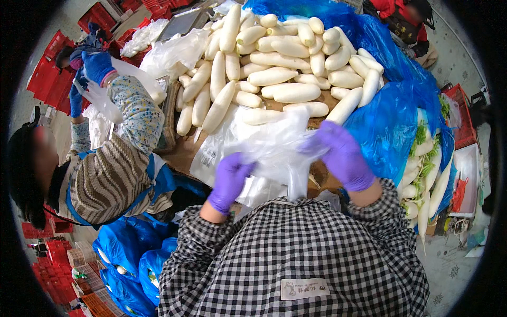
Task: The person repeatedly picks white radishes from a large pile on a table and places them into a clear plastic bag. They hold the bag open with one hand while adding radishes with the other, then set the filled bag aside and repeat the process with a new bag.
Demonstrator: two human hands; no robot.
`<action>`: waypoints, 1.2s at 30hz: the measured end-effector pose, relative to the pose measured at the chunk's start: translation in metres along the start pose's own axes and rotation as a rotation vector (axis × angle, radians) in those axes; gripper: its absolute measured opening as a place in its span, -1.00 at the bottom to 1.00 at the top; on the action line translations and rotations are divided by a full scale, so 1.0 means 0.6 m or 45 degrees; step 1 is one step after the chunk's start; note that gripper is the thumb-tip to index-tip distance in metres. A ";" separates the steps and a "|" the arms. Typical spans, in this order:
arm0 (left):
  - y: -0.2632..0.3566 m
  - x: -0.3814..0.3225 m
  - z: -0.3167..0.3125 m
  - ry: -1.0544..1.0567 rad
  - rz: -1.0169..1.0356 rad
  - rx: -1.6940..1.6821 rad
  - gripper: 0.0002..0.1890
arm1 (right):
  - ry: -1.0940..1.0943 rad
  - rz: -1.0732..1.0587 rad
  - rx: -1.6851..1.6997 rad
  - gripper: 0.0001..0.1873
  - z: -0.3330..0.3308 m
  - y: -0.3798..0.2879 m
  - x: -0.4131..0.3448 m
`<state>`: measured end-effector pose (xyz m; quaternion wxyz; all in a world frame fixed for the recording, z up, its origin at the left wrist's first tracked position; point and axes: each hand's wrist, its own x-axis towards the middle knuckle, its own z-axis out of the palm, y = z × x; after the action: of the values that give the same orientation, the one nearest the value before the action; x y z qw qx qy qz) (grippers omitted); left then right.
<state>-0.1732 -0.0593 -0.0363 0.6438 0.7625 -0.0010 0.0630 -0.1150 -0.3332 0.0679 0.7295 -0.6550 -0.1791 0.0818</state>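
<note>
My left hand, in a purple glove, grips one side of a thin clear plastic bag. At the other side of that bag is my right hand, also purple-gloved, its fingers closed on the film and partly blurred. The bag is stretched between the two hands, above a stack of flat plastic bags lying on the brown table. Beyond them rises a heap of white radishes, trimmed of leaves. One radish lies just past my right hand.
A co-worker in blue gloves handles a plastic bag at the left. Blue plastic sheeting and leafy radishes are at the right. Blue bags stand low at the left. Another person is at the top right.
</note>
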 end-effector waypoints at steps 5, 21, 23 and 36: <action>-0.062 0.023 -0.130 0.119 -0.632 0.205 -0.73 | 0.254 -0.351 -0.193 -0.51 -0.093 -0.070 0.006; 0.103 0.064 -0.199 0.502 0.062 -0.370 -0.66 | 0.103 -0.338 -0.941 -0.90 -0.051 -0.075 0.168; 0.073 0.040 -0.236 0.591 0.190 0.007 -0.64 | 0.085 -0.038 -1.337 -0.73 -0.085 0.026 0.185; 0.108 0.007 -0.103 0.271 -0.576 -1.447 -0.43 | 0.111 0.297 -1.989 -0.63 -0.158 0.240 0.239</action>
<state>-0.1800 -0.0093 0.0377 0.9432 0.2715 0.1913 -0.0096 0.0689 -0.3515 -0.0591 0.0514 -0.9948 -0.0861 -0.0173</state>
